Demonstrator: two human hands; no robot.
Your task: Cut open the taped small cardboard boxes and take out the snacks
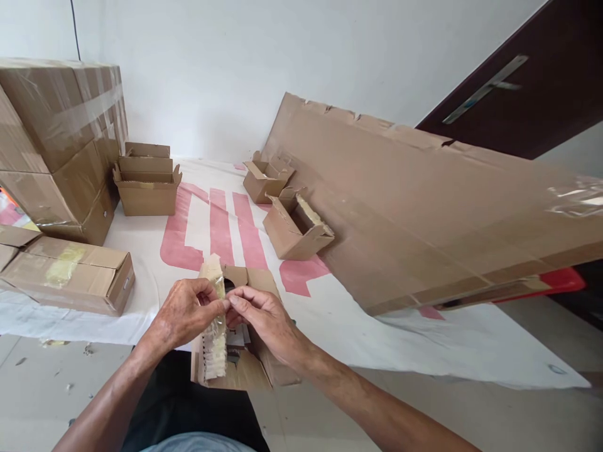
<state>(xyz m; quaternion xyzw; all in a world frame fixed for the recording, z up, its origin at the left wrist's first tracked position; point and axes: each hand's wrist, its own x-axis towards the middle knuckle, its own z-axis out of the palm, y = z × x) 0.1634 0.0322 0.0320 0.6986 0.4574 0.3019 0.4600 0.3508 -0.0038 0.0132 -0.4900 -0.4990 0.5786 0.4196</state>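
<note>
An open cardboard box [277,358] sits at the table's front edge, close to my body. Along its left side stands a flap with a torn, yellowish edge and shiny clear tape [217,345]. My left hand [191,311] is closed on this flap, its thumb pressed over the taped edge. Fingertips of my right hand [264,317] are pinched together, meeting my left thumb above the box opening. Whatever is between them is too small to make out. Dark and pale contents show inside the box, partly covered by my hands.
Large taped cartons [61,125] stack at the left, with a closed long box [85,270] before them. Open small boxes stand at the back [148,194] and centre [296,232]. A big cardboard sheet [424,207] leans at the right. Scraps lie on the floor.
</note>
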